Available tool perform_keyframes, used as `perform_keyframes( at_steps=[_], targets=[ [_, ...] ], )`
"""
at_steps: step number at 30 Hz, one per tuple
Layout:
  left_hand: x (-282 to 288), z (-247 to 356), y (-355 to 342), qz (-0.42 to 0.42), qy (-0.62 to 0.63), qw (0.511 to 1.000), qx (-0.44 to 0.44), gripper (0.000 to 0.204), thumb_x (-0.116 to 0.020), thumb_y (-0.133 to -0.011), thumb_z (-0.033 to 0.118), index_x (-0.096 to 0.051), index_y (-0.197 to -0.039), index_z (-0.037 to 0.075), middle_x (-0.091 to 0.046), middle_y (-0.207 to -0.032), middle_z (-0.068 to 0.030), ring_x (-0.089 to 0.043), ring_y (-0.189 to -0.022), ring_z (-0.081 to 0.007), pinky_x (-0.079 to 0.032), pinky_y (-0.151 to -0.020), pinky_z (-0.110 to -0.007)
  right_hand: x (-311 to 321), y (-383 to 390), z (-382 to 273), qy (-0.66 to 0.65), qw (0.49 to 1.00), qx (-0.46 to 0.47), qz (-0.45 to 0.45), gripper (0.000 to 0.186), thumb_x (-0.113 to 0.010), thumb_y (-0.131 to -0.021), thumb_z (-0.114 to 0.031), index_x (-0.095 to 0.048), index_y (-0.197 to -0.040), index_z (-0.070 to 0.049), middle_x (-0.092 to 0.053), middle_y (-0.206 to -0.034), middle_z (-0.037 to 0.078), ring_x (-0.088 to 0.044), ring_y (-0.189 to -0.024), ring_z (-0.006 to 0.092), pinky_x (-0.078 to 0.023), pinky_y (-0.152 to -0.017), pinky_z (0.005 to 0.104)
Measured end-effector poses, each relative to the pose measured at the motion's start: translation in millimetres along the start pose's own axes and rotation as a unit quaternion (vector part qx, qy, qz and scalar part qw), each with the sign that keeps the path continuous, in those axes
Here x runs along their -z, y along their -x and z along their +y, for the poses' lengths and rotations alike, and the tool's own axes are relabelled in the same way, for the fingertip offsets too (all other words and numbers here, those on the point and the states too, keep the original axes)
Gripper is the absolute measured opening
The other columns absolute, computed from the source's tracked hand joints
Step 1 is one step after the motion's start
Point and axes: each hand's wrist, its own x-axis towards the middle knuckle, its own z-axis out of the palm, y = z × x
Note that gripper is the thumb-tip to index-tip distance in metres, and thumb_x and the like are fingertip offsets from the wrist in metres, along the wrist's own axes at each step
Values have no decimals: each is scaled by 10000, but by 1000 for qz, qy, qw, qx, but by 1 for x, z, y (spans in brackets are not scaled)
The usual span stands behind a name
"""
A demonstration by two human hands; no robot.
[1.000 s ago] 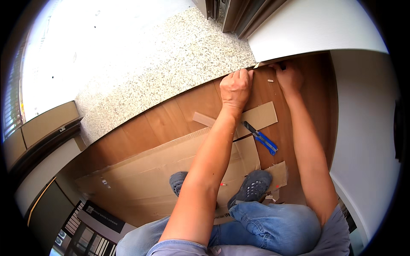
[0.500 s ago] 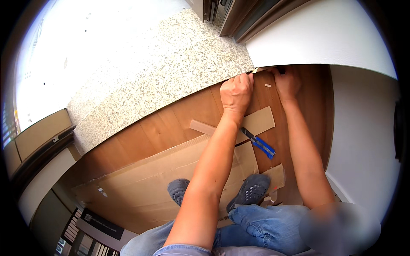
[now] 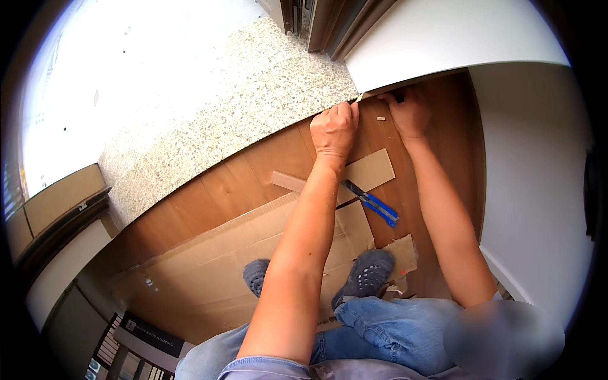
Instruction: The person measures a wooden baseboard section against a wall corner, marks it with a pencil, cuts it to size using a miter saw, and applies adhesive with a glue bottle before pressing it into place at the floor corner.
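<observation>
My left hand (image 3: 332, 130) has its fingers curled together at the edge where the wooden floor (image 3: 234, 164) meets the speckled terrazzo (image 3: 253, 82); what lies under its fingertips is hidden. A small pale strip (image 3: 360, 97) pokes up beside them. To its right, my right hand (image 3: 410, 114) is bent at the same edge, near the white wall's foot, with something dark and unclear by its fingers. A small wooden chip (image 3: 380, 118) lies between my hands. Below them, a blue utility knife (image 3: 380, 208) rests beside a cardboard piece (image 3: 370, 167) and a thin wooden slat (image 3: 285, 180).
A large cardboard sheet (image 3: 190, 266) spreads under my grey clogs (image 3: 366, 275). A dark door frame (image 3: 329, 28) stands at the top, a white wall (image 3: 532, 177) at the right, a railed ledge (image 3: 57, 234) at the left. A printed box (image 3: 152, 335) lies bottom left.
The whole view has shifted slightly, so the floor and both hands appear further left. My hands keep their places at the edge, fingers still curled.
</observation>
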Motion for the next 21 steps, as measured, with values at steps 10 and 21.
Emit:
perform_keyframes(
  at_steps=[10,21],
  targets=[
    [3,-1,-2,7,-19,1000,-19,363,-772,-873,279,-515,-654,148,-632,-622,-46,-656,-576,-240,-515,-531,-366,6,5,3,-77,997,3,-16,468,-796,-799,-578,-695,-846,-124,-680,-817,70,-677,-753,291,-540,-612,439],
    [-2,-2,1,7,-63,998,-25,359,-796,-846,303,-537,-639,165,-642,-623,-29,-668,-583,-223,-524,-526,-362,0,3,1,-35,999,-15,-37,450,-737,-838,-567,-722,-882,-119,-696,-908,81,-681,-882,304,-559,-702,469]
  ],
)
